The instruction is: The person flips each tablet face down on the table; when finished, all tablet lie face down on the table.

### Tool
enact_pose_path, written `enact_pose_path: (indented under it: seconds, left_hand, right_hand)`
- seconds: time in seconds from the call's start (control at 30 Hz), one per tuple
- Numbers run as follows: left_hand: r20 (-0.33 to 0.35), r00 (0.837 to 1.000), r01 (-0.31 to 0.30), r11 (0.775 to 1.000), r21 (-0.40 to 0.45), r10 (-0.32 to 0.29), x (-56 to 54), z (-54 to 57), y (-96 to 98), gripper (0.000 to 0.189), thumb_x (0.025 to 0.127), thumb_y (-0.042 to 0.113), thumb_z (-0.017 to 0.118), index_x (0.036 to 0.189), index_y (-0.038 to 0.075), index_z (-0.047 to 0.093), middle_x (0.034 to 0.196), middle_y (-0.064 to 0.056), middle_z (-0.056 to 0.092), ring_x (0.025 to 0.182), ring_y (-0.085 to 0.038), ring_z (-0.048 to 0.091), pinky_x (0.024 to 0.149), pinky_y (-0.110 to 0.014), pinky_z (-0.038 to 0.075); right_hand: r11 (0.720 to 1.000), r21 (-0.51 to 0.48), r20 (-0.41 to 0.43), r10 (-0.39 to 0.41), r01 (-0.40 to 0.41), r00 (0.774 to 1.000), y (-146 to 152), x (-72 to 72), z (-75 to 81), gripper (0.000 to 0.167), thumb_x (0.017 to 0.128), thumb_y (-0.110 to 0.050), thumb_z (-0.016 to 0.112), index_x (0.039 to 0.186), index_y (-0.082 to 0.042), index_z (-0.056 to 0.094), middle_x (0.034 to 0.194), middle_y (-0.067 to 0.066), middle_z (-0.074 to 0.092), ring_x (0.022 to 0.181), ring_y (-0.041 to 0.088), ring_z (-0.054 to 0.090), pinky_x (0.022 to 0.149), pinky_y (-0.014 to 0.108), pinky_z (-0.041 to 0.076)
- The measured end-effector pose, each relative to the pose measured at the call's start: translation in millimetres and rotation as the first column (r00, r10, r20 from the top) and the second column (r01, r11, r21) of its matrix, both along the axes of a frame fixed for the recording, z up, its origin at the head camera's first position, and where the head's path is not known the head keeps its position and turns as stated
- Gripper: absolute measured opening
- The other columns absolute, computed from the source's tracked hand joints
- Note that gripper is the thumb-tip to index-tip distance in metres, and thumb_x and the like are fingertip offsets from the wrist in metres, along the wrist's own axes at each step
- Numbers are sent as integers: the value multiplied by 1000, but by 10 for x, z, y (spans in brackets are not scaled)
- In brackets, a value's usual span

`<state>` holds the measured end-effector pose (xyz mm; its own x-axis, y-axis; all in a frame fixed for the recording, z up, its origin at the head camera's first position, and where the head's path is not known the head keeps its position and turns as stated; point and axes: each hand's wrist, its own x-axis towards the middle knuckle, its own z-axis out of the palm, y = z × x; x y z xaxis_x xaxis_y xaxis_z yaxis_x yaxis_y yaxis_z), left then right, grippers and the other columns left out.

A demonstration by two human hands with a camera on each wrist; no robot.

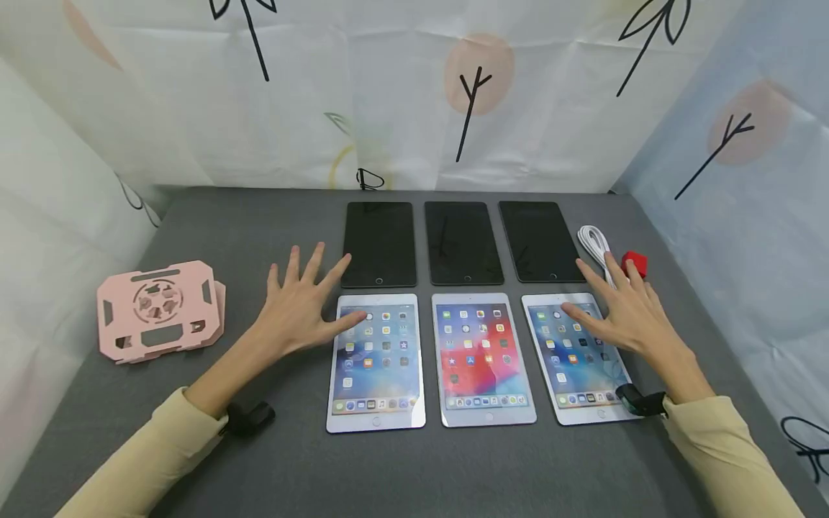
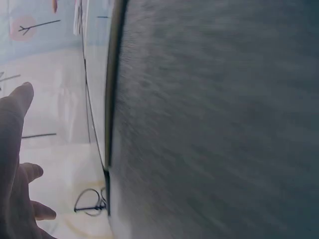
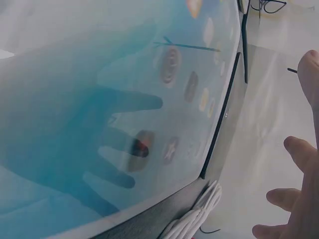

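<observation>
My left hand is spread with straight fingers beside the left lit white tablet, its thumb over that tablet's upper part. The right hand, fingers also spread, hovers over the upper right of the right lit white tablet. Between these lies a third lit white tablet with a red and blue screen. Neither hand holds anything. In the right wrist view the fingers are raised, and the hand's reflection shows in the screen. The left wrist view shows the left fingers above the tabletop.
Three dark-screened tablets form a back row: left, middle and right. A coiled white cable and a red block lie behind the right hand. Pink cut-out panels are stacked at the left of the grey table.
</observation>
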<state>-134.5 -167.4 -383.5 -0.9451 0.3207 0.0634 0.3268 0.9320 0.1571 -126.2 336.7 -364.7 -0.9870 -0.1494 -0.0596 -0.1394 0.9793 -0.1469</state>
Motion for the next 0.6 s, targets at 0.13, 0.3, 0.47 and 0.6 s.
enact_pose_path:
  seconds: [0.13, 0.3, 0.47, 0.6]
  left_hand:
    - [-3, 1000, 28, 999, 17, -28, -107, 50, 173, 101, 84, 79, 57, 165, 31, 20, 171, -20, 13, 154, -57, 11, 114, -81, 16]
    - [12, 998, 54, 998, 18, -54, -246, 101, 394, 101, 84, 81, 54, 165, 34, 15, 173, -18, 9, 155, -55, 9, 115, -80, 15]
    - [28, 997, 76, 996, 43, -77, -388, 85, 625, 99, 86, 81, 52, 165, 34, 15, 173, -16, 9, 156, -54, 8, 116, -79, 14]
    - [43, 994, 100, 993, 58, -102, -498, 49, 849, 97, 87, 80, 51, 165, 33, 17, 173, -16, 12, 156, -53, 9, 118, -77, 13]
  right_hand:
    - [1000, -17, -8, -8, 7, 1000, -47, -113, 15, 93, 93, -65, 56, 165, -20, 18, 168, 31, 10, 148, 65, 10, 105, 86, 20]
    - [999, -31, -3, -22, 22, 1000, -94, -238, 15, 94, 93, -66, 55, 165, -20, 17, 168, 30, 11, 150, 62, 10, 107, 85, 18]
    - [999, -42, 10, -25, 26, 1000, -94, -345, 6, 93, 94, -66, 54, 165, -20, 15, 169, 30, 7, 150, 64, 10, 107, 86, 17]
    - [998, -53, 34, -36, 37, 999, -78, -418, -10, 95, 94, -67, 52, 166, -19, 12, 169, 30, 5, 149, 65, 8, 105, 87, 16]
